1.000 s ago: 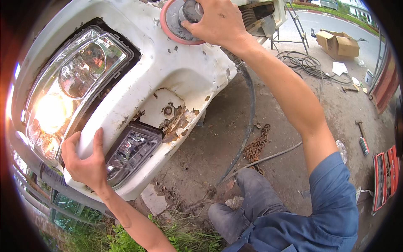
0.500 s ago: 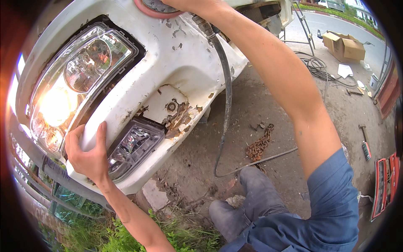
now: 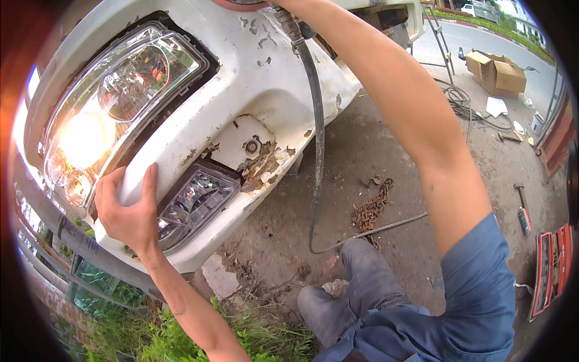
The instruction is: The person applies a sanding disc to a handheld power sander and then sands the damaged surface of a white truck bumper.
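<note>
Left hand (image 3: 129,214): fingers curled over the white bumper (image 3: 241,84) at the fog lamp's (image 3: 193,202) nine o'clock edge.
Right hand: out of frame at twelve o'clock; grip cannot be told.
Hose (image 3: 318,151): hangs down from the sander disc (image 3: 241,3).
Headlight (image 3: 105,114): lit, at ten o'clock.
Chain (image 3: 371,208): rusty, on concrete.

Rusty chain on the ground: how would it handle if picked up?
The chain lies in a loose heap, so probably floppy, draping from any one link. Metal links suggest heavy for its size. The rust looks flaky, so likely gritty, not slippery.
</note>
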